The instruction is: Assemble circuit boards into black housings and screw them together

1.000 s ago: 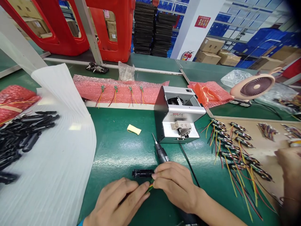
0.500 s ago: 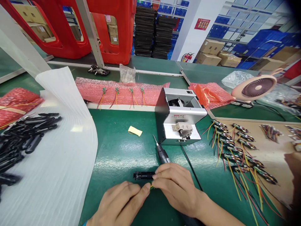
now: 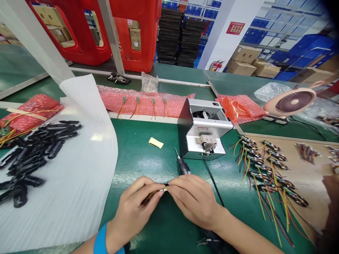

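Observation:
My left hand (image 3: pixel 136 203) is closed, its thumb and fingertips pinching thin yellow and dark wires (image 3: pixel 150 194). Against it, fingertip to fingertip, my right hand (image 3: pixel 197 199) is closed around a black plastic housing (image 3: pixel 166 185), nearly all of which is hidden by the fingers. A small white piece (image 3: pixel 163 189) shows between the two thumbs. Just beyond the right hand lies an electric screwdriver (image 3: pixel 182 165), its bit pointing away from me.
A silver-and-black machine (image 3: pixel 205 130) stands ahead, with a yellow strip (image 3: pixel 156 142) to its left. Black plastic parts (image 3: pixel 34 155) lie on white foam sheet (image 3: pixel 87 197) at left. Wired circuit boards (image 3: pixel 265 165) cover the right side; more boards rest on pink bubble wrap (image 3: pixel 145 106).
My left hand has moved up and closer to the right hand. The black housing, exposed to the left of my right fingers before, is now mostly covered. The view has shifted slightly left.

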Available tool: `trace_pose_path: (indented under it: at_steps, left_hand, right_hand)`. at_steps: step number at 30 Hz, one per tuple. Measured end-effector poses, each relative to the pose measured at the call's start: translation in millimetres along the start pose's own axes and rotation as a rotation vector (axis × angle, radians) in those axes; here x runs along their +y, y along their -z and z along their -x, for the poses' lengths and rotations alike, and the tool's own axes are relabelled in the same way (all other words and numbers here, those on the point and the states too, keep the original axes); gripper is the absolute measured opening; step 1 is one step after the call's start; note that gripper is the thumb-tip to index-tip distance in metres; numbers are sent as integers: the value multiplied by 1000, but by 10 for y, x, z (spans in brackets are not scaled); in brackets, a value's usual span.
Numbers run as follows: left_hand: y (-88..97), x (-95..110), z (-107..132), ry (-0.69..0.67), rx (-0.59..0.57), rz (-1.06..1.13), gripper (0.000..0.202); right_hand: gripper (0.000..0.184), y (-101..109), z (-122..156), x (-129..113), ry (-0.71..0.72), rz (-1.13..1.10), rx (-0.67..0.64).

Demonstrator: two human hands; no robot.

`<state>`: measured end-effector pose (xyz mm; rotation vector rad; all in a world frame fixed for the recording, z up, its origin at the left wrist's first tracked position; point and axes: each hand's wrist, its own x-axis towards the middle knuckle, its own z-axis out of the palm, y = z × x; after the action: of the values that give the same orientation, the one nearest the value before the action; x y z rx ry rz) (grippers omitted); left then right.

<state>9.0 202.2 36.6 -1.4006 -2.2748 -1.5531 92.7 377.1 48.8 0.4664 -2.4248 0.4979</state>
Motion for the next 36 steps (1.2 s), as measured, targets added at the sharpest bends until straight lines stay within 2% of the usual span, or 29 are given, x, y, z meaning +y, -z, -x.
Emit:
trace_pose_path:
  at_steps: [7,10,12,14,18,25,30,36]
  left_hand:
    - [24,62,41,519,-129,259,13]
    - [75,52,54,695,-249,385,21]
    - [133,41,43,761,-346,398,26]
    - [194,24,23,740,-409,321,26]
    - [266,-34,-14,641,-458,160,22]
    - [262,-116,-98,728,-602,105,23]
    - [261,-113,-204,689,-615,35,21]
    - [241,-163,-240,736,-637,108,19]
  right_hand:
    - [12,-7,7,-6,116,38,-99]
    - [9,-51,19,3,137,15,-115]
    - [7,-73,22,8,130,0,-118]
    - [5,-86,25,11,100,-18,-120]
    - [5,-104,40,17,27,-49,-169]
    - [9,-159,62,56,-24,-18,-245]
    - [9,-163,64,88,-29,16,-253]
    - [10,-170,46,110,-8,14,-264]
